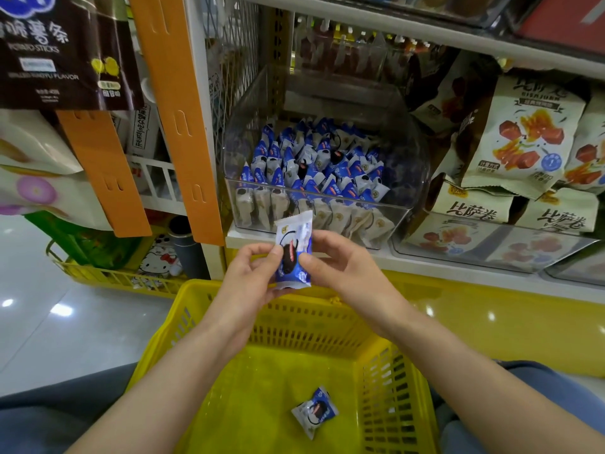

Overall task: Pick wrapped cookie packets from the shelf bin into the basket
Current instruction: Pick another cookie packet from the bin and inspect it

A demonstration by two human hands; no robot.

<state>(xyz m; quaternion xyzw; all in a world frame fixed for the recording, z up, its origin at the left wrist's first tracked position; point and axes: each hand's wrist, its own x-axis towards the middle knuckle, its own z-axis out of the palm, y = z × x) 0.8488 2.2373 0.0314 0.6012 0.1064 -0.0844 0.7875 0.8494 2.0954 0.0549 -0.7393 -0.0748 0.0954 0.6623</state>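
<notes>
Cookie packet, blue and white with a dark sandwich cookie printed on it, is held upright in the air between both hands, just above the far rim of the yellow basket. The left hand pinches the packet's left edge, its fingers closed against the wrapper. The right hand pinches the right edge with its thumb and fingertips pressed onto the wrapper, while its other fingers curl loosely behind. Both bare forearms reach forward over the basket, one along each side.

Inside the basket, a second cookie packet lies flat on the floor, toward the near right corner. The rest of the basket floor shows only yellow plastic.

Beyond the basket and higher up, a clear plastic bin sits on a white shelf. It holds a heap of matching blue and white packets, with a row standing against its front wall.

Right of the basket, farther along the same shelf, stand cream snack bags printed with orange and red pictures. Left of the basket, two orange hanging strips slant down, and a smaller yellow basket rests on the glossy pale floor.
</notes>
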